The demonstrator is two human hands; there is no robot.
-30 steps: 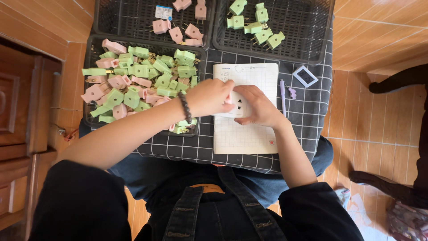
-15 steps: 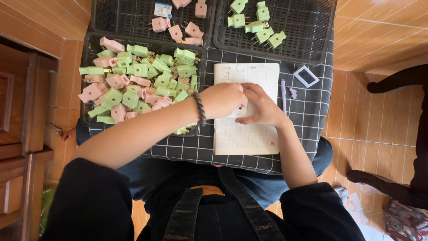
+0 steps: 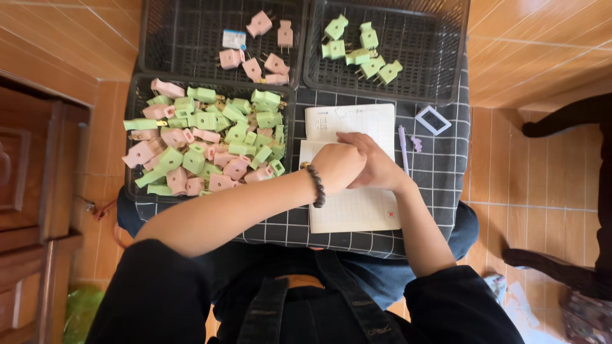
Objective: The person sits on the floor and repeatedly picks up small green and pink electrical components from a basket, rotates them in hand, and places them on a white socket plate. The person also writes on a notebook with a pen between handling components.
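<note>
Notebook (image 3: 354, 210) sits right under us on the checked cloth (image 3: 440, 185), long axis running away from us, top edge toward the baskets. Our left hand (image 3: 338, 167) is curled into a fist; our right hand (image 3: 376, 164) cups it, both resting mid-page. What they pinch, we cannot tell. Farther left, the basket (image 3: 134, 114) heaped with pink and green plugs (image 3: 210, 143).

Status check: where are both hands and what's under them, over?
Left hand fisted, right hand against it, both over the open notebook; contents of either grip hidden. Pen lies beside. Mixed pink and green plugs fill the near tray.
</note>
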